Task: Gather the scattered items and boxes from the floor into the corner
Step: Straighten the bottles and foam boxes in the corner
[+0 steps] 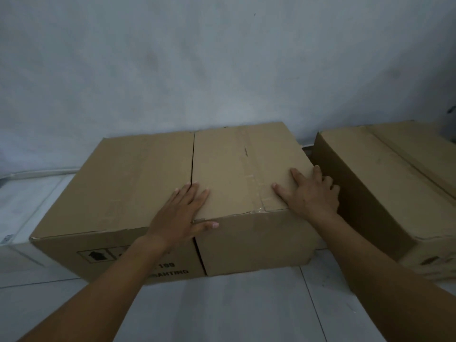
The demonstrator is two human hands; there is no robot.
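1. Large cardboard box (138, 178): it stands on the pale tiled floor (222, 309) with its far side close against the grey wall (222, 70). Its two top flaps are folded down and meet at a dark seam (192, 159) that runs from the near edge to the far edge.
2. Front face of the large cardboard box: black printing is partly covered by my left forearm. An arrow symbol, the figure "100" and some letters below it are visible, and the rest cannot be read.
3. Right flap: it has a short tear and strips of worn, clear tape (mostly near the front right corner).
4. My left hand (182, 213): it lies flat, palm down, on the top near the front edge, just at the seam. The fingers are straight and close together and point toward the wall. The thumb reaches sideways along the front edge of the right flap.
5. My right hand (311, 193): it presses palm down on the front right corner of the top with the fingers spread. The thumb and forefinger rest on the flap and the outer fingers reach past the right edge. I cannot tell whether they hook down the side.
6. Second cardboard box (385, 183): it stands on the floor just beside the first box, on its right, with a narrow dark gap between them. It is turned at a slight angle, and my right hand's outer fingers are in that gap.
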